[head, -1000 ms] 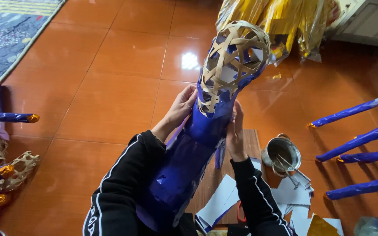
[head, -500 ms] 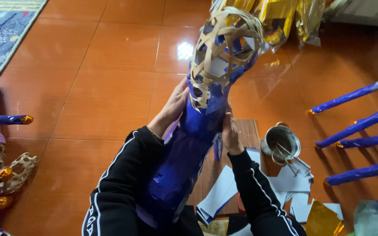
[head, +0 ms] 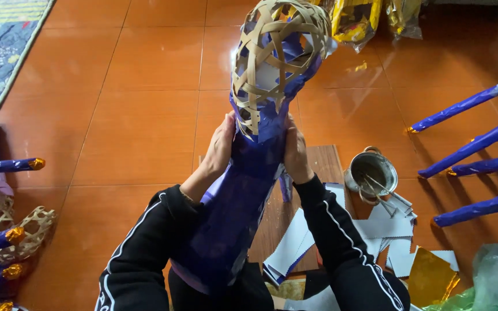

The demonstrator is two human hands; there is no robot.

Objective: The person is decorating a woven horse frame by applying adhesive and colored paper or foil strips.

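Purple paper on the raised woven bamboo cone [head: 263, 98] is pressed flat at the neck by left hand [head: 221, 147] and right hand [head: 296, 151], fingers together; uneven pressure may crease or tear it.

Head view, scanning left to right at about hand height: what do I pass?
Blue gold-tipped stick → left hand → blue-wrapped woven bamboo frame → right hand → metal pot → blue-wrapped sticks on the right.
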